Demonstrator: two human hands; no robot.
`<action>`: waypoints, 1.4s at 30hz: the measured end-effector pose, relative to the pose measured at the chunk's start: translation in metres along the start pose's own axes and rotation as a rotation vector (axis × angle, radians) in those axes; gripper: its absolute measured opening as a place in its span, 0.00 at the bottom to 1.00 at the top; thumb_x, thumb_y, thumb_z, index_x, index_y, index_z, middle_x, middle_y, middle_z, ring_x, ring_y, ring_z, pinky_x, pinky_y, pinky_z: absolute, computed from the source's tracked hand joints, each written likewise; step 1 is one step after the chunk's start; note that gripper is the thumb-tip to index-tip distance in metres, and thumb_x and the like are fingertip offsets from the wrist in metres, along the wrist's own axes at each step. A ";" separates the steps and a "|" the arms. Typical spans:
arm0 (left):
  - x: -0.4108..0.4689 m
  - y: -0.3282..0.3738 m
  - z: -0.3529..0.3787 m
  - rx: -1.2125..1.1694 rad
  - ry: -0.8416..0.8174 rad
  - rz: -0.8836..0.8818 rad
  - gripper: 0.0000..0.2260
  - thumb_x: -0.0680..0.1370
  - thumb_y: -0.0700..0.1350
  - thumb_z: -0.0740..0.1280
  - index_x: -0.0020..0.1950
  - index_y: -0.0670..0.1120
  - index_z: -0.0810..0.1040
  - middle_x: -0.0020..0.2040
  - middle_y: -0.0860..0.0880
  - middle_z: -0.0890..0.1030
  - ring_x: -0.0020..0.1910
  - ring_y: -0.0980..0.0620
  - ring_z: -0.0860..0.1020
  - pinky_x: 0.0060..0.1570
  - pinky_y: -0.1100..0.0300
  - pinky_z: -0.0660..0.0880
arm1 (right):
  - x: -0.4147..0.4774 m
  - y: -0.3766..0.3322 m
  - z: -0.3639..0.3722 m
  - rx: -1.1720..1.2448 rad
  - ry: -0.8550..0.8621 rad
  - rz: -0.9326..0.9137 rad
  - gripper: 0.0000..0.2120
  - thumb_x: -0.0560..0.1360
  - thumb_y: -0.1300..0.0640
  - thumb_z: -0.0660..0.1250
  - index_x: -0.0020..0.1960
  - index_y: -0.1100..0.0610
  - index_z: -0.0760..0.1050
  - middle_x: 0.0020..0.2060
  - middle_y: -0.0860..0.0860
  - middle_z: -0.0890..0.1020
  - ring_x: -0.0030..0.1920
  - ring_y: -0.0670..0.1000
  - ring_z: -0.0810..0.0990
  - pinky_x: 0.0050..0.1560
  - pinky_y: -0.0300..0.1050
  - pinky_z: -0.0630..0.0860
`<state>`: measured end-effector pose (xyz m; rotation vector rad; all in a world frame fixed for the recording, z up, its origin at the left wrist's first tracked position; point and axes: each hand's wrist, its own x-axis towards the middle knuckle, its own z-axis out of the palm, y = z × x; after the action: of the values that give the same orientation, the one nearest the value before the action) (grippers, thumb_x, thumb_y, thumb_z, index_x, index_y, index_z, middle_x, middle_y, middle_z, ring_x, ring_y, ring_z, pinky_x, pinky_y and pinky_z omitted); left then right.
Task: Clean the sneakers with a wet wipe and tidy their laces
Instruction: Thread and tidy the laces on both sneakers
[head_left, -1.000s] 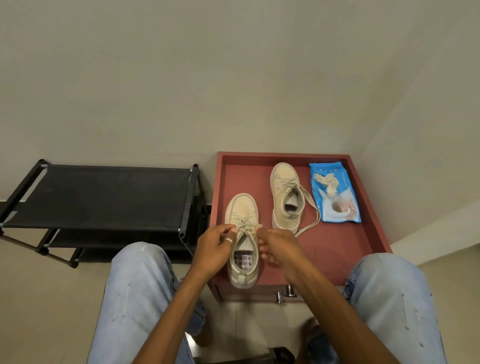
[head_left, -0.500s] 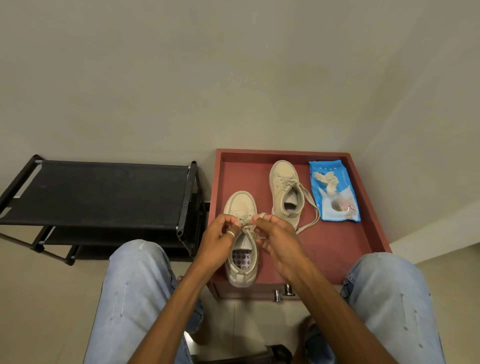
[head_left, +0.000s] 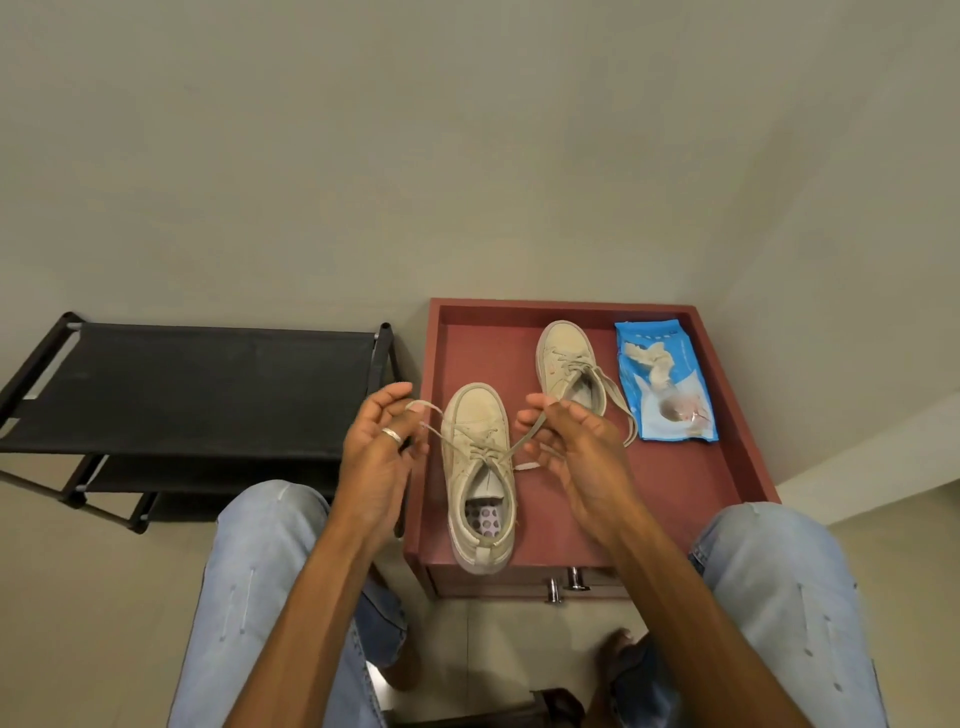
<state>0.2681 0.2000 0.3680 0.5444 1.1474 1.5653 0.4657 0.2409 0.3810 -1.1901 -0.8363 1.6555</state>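
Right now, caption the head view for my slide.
Left hand and right hand pull the near sneaker laces apart atop the red cabinet.

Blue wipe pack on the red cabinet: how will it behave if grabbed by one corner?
The wipe pack looks like a soft, creased pouch, so it would likely sag rather than stay flat. The crumpled used wipe lying loose on top would probably slide off.
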 end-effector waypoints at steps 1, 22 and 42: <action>0.001 0.003 -0.006 -0.023 0.039 -0.002 0.09 0.81 0.36 0.65 0.58 0.47 0.78 0.41 0.53 0.82 0.40 0.57 0.78 0.41 0.63 0.77 | 0.001 -0.003 -0.001 0.003 0.003 -0.016 0.09 0.80 0.56 0.64 0.55 0.58 0.81 0.49 0.57 0.85 0.51 0.52 0.84 0.51 0.47 0.78; -0.001 -0.008 -0.027 0.941 0.170 0.085 0.17 0.82 0.47 0.67 0.71 0.54 0.74 0.61 0.50 0.80 0.61 0.49 0.78 0.56 0.54 0.78 | 0.004 -0.001 -0.020 -0.888 0.174 -0.124 0.07 0.78 0.51 0.65 0.45 0.51 0.80 0.40 0.44 0.84 0.43 0.45 0.82 0.42 0.42 0.76; -0.008 -0.037 -0.018 1.465 -0.246 0.324 0.15 0.83 0.47 0.63 0.70 0.49 0.77 0.64 0.50 0.81 0.66 0.50 0.72 0.64 0.53 0.73 | 0.007 0.033 -0.007 -1.376 -0.192 -0.440 0.17 0.77 0.57 0.59 0.64 0.54 0.76 0.55 0.52 0.83 0.56 0.55 0.79 0.56 0.52 0.77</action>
<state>0.2739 0.1844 0.3298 1.8639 1.9417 0.5870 0.4628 0.2357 0.3473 -1.4935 -2.3418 0.6890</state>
